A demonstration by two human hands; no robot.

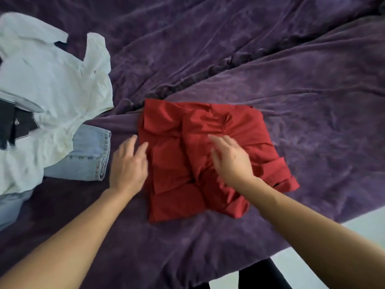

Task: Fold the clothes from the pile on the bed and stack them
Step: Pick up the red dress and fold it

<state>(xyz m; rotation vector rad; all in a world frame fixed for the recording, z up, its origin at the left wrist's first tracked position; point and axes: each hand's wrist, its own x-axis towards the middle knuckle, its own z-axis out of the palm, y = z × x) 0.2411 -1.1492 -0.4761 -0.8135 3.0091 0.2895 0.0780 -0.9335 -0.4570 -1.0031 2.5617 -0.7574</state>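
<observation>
Folded red cotton shirt [173, 163] is laid flat as a rough square, cuffed sleeve ends showing at its right edge; it is taken as the reference. It is carried by a crumpled dark purple velvety bedspread [229, 59] that covers the whole bed surface. A darker gathered ridge [208, 76] in that cover is seen running diagonally from just beyond the shirt's far-left corner toward the upper right. Left hand [129, 165] is placed at the shirt's left edge, fingers straight and close together, tips touching the fabric, nothing gripped. Right hand [231, 161] is laid over the shirt's middle, fingers extended and slightly apart, nothing pinched; motion blur is noted. The unfolded pile is located left of the shirt, apart from it: a rumpled white collared shirt [52, 80] on top, light blue denim jeans [87, 157] under it with the hem nearest the left hand, a black garment [18, 124] partly covered at the far left. Pale floor [370, 217] is visible past the bed edge, below-right of the shirt, and a black-clad leg [260, 276] directly below it.
</observation>
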